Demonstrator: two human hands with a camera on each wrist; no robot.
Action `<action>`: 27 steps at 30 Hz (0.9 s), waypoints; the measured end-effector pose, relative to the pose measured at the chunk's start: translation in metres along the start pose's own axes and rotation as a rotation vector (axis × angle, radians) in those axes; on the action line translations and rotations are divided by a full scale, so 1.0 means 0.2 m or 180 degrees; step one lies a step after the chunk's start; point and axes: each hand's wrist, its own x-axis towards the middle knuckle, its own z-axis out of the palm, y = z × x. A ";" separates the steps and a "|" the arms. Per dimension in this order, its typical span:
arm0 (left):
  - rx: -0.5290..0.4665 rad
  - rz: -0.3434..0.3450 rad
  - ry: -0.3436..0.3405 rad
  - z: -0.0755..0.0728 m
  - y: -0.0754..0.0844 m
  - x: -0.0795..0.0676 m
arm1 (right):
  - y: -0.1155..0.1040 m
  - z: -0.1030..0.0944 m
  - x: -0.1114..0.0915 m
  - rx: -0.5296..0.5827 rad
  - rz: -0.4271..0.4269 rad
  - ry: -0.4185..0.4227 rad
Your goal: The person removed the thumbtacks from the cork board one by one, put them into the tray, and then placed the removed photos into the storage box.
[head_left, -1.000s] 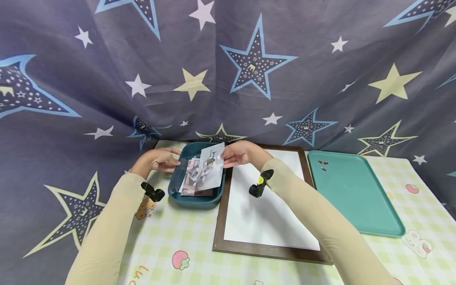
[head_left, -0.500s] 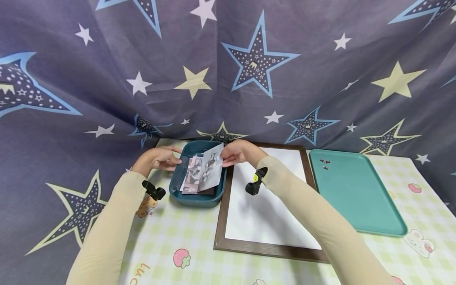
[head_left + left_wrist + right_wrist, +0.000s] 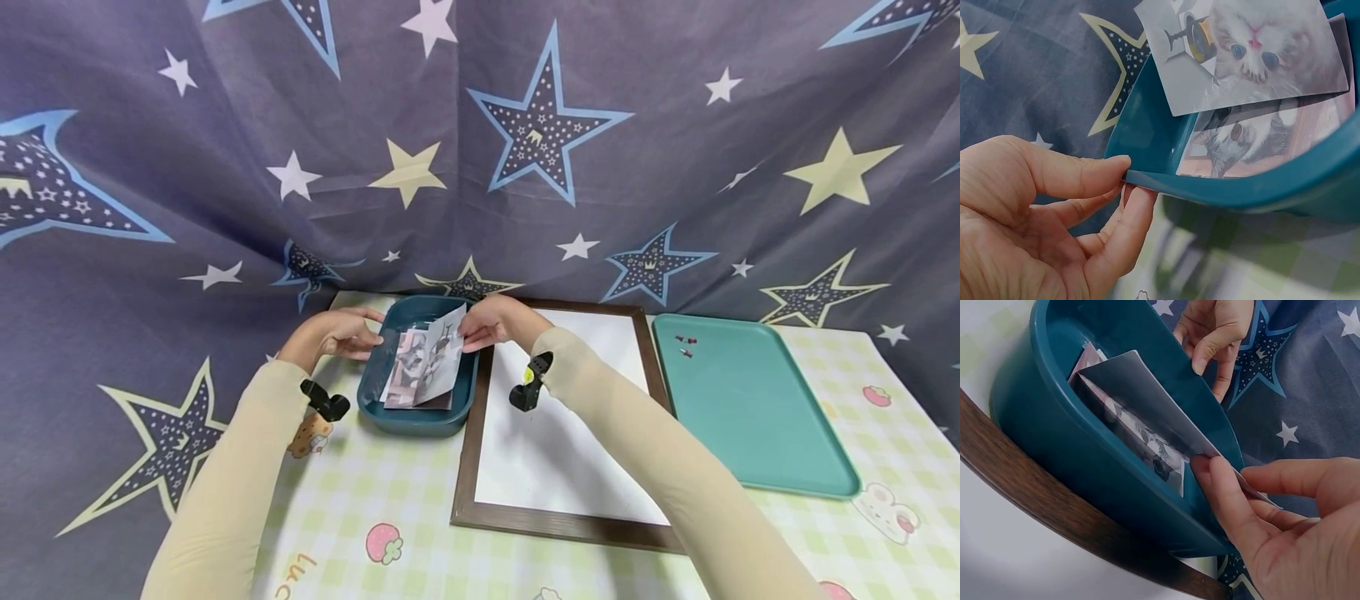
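My left hand (image 3: 1054, 219) pinches the rim of a dark teal plastic bin (image 3: 420, 427) between thumb and fingers. Between the thumb and fingers of my right hand (image 3: 491, 323) is the edge of a photo print (image 3: 441, 358), tilted up inside the bin. In the left wrist view that print (image 3: 1254, 56) shows a white kitten with blue eyes. Under it lie other photos (image 3: 406, 367), one showing a grey-and-white cat on pink, partly covered. Seen from the right wrist, my right hand (image 3: 1297, 519) holds the print close over the bin's side.
Right of the bin lies a white board (image 3: 570, 467) with a brown wooden frame (image 3: 555, 522). Farther right is a green tray (image 3: 757, 408) holding several small red push pins (image 3: 686, 340). A star-patterned curtain (image 3: 510, 225) hangs behind the checked tablecloth (image 3: 337, 533).
My right hand has shifted slightly left, and the print it holds has tipped more upright over the bin. The left hand keeps its grip on the rim.
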 end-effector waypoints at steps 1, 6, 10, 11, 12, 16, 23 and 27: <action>0.0001 0.0001 0.0003 0.00 0.00 0.00 | 0.00 0.00 0.00 0.0004 -0.0012 0.0008; 0.0023 0.0026 0.0025 0.01 -0.01 0.00 | 0.00 0.06 -0.10 -0.0042 -0.0072 0.0134; 0.0054 0.0046 0.0040 0.01 0.00 -0.01 | 0.00 0.06 -0.11 -0.0058 -0.0077 0.0141; 0.0058 0.0048 0.0045 0.01 0.00 -0.01 | 0.00 0.06 -0.11 -0.0056 -0.0081 0.0146; 0.0054 0.0048 0.0049 0.01 0.00 -0.01 | 0.00 0.07 -0.11 -0.0055 -0.0082 0.0145; 0.0024 0.0038 0.0043 0.01 0.00 -0.01 | 0.00 0.07 -0.11 -0.0062 -0.0108 0.0148; -0.0026 0.0012 0.0028 0.01 0.00 -0.01 | 0.00 0.08 -0.11 -0.0060 -0.0128 0.0144; -0.0040 0.0008 0.0046 0.01 0.00 -0.01 | 0.01 0.09 -0.12 -0.0062 -0.0122 0.0135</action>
